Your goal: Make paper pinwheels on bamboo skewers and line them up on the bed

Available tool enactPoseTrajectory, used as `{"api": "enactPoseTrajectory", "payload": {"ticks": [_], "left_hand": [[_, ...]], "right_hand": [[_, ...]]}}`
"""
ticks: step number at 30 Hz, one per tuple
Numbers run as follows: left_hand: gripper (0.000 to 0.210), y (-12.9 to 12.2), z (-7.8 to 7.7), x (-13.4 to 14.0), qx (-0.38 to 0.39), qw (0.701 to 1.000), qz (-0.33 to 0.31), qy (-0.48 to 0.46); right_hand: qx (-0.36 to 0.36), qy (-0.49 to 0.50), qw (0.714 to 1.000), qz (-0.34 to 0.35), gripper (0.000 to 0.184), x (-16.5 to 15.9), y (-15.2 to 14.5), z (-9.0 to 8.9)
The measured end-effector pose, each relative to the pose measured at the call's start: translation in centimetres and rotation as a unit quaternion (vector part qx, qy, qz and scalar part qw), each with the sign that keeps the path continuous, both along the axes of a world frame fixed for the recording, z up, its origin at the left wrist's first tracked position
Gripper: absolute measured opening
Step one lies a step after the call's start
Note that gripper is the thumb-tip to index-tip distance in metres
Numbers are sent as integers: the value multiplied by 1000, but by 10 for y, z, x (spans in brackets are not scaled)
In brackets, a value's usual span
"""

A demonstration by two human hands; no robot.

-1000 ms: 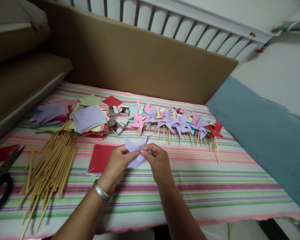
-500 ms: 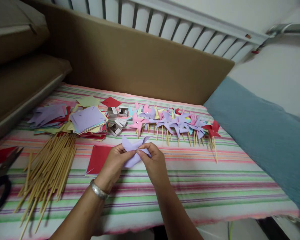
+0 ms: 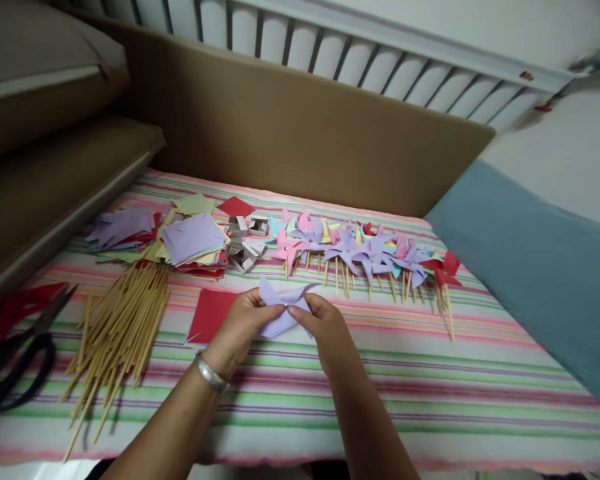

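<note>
A purple paper pinwheel (image 3: 279, 323) with folded blades is held just above the striped cloth, with no stick visible on it. My left hand (image 3: 247, 320) pinches its left side, thumb at the middle. My right hand (image 3: 325, 327) grips the right side, and both thumb tips meet at the centre by a small shiny pin head. Most of the fingers are hidden behind the paper. Beside my left hand lies a red paper square (image 3: 210, 313) with slit corners. Finished pinwheels on sticks (image 3: 347, 247), in several colours, lie in a row behind my hands.
Wooden sticks (image 3: 125, 327) lie heaped on the left, beside black-handled scissors (image 3: 30, 353) and red paper (image 3: 17, 310). Stacked coloured paper squares (image 3: 193, 240) and small open boxes (image 3: 247, 253) sit behind. A brown board (image 3: 300, 127) stands along the back, with a blue surface (image 3: 540, 253) at right.
The whole scene has shifted rightward as the view turned slightly left. Both hands still hold the purple pinwheel, and the thumbs have come closer together over its centre.
</note>
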State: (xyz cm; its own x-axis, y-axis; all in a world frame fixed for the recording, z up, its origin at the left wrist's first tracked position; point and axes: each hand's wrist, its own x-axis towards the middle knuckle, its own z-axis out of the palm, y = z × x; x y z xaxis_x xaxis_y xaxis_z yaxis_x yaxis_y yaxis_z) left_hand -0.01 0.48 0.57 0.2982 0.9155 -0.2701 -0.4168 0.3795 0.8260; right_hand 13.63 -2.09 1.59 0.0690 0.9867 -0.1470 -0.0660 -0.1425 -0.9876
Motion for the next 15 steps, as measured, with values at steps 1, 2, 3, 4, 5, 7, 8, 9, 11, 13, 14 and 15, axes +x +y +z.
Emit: {"api": "enactPoseTrajectory", "payload": {"ticks": [1,2,3,4,5,7,8,9,11,13,14,15], "left_hand": [[24,-1,0,1,0,1000,-4,1],[25,-1,0,2,2,1000,-7,0],[25,-2,1,3,3,1000,-9,-2],[25,-2,1,3,5,1000,-11,-3],[25,-2,1,3,7,1000,-12,-3],[26,-2,1,2,9,1000,-12,2],[27,-2,2,2,10,1000,-10,5],[27,-2,2,1,11,1000,-10,7],[28,-1,2,1,15,1000,-12,10],[29,-1,3,0,20,1000,-19,15],[28,0,4,0,25,999,-20,17],[28,0,5,-1,30,999,-18,20]], "right_hand": [[-3,-6,1000,5,26,0,0,0],[-6,-11,1000,2,26,0,-1,-1],[-10,-15,1000,-1,26,1,-1,-2],[-13,-17,1000,-3,26,1,-1,-3],[-16,-18,1000,-3,27,2,-1,-4],[-22,-22,1000,0,28,3,0,-7],[-22,-23,999,0,29,3,1,-8],[-22,-24,999,-1,29,4,1,-9],[-17,-25,1000,-4,29,4,2,-10],[-11,-26,1000,-8,28,6,2,-10],[-9,-23,1000,-9,28,7,2,-11],[-8,-16,1000,-9,28,9,2,-11]]}}
